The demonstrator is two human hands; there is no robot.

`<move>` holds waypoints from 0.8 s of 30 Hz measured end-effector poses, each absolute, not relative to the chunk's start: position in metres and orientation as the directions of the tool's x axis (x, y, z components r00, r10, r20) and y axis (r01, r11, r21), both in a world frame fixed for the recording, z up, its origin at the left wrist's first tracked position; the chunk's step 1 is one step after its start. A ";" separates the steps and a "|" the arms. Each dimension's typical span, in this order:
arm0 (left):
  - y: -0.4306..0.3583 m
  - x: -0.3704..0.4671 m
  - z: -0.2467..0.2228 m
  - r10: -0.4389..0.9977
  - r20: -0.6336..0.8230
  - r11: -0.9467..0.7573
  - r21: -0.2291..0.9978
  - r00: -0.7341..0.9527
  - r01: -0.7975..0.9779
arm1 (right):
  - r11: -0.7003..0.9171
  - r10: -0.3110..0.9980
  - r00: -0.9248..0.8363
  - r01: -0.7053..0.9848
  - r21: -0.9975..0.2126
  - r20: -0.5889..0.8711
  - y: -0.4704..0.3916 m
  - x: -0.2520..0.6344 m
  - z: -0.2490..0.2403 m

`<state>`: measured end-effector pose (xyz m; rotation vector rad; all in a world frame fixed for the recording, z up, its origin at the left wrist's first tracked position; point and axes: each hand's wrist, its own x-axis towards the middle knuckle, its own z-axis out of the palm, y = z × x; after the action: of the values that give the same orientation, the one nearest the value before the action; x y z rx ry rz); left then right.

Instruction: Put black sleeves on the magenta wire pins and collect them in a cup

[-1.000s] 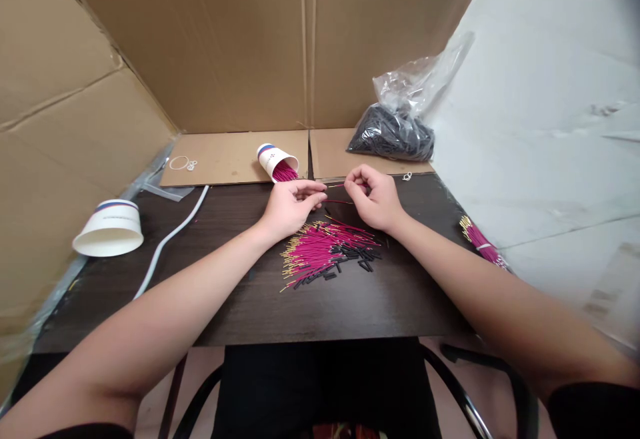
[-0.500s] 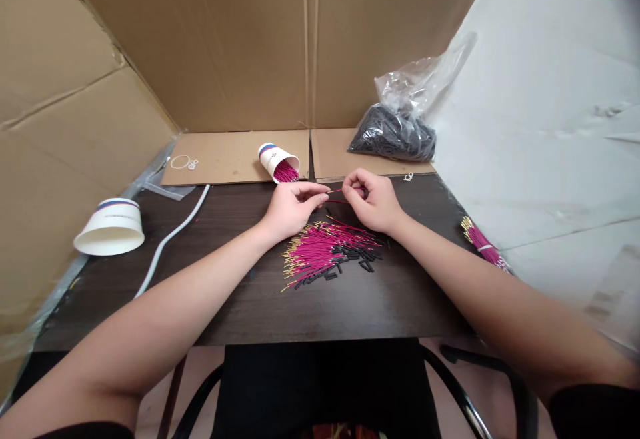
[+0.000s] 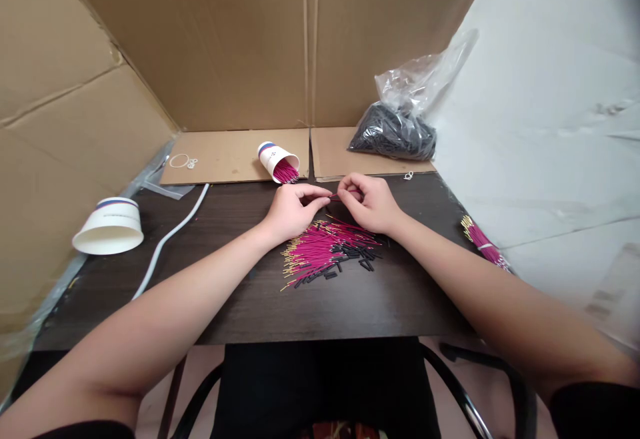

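Above the back edge of a wire pile, my left hand (image 3: 295, 210) has thumb and forefinger pinched together. My right hand (image 3: 370, 202) is closed a short gap to the right, its fingers curled on a thin magenta wire (image 3: 336, 196). That wire bridges the gap and runs to my left fingertips; its end there is too small to make out. Below both hands lie many magenta wires (image 3: 320, 249) with gold-coloured tips, fanned out on the dark table (image 3: 300, 319). Short black tubes (image 3: 366, 264) are scattered on and beside the wires' right and front side.
A paper cup (image 3: 273, 157) lies tipped with more wires inside; another cup (image 3: 109, 229) stands at left near a white cable (image 3: 163, 245). A clear bag of black tubes (image 3: 393, 132) rests at back right. A banded wire bundle (image 3: 484, 244) lies at the right edge. Cardboard walls (image 3: 225, 45) enclose the back.
My right hand has shifted slightly left, so the gap between my hands is narrower and less of the wire shows. My left hand stays nearly in place.
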<state>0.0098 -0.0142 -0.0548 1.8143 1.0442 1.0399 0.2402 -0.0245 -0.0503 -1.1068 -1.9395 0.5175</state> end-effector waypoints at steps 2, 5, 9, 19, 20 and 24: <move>-0.014 0.010 -0.055 0.906 0.273 -0.369 0.884 0.322 0.287 | 0.531 0.846 -0.281 0.505 -0.680 0.452 -0.025 0.240 -0.050; -0.015 0.010 -0.054 0.903 0.286 -0.386 0.866 0.320 0.317 | 0.537 0.843 -0.294 0.495 -0.683 0.450 -0.025 0.239 -0.050; -0.015 0.009 -0.054 0.899 0.300 -0.403 0.852 0.319 0.333 | 0.519 0.855 -0.293 0.500 -0.693 0.429 -0.025 0.239 -0.050; -0.015 0.010 -0.058 0.900 0.311 -0.405 0.856 0.305 0.322 | 0.527 0.850 -0.295 0.483 -0.699 0.437 -0.024 0.240 -0.054; -0.015 0.010 -0.058 0.901 0.309 -0.403 0.856 0.305 0.323 | 0.526 0.850 -0.290 0.486 -0.698 0.439 -0.024 0.240 -0.054; -0.015 0.011 -0.058 0.900 0.306 -0.404 0.856 0.311 0.324 | 0.522 0.853 -0.290 0.494 -0.695 0.434 -0.023 0.240 -0.055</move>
<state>0.0106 -0.0147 -0.0581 1.8909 1.0854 1.0642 0.2400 -0.0227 -0.0551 -1.0999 -1.9478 0.5572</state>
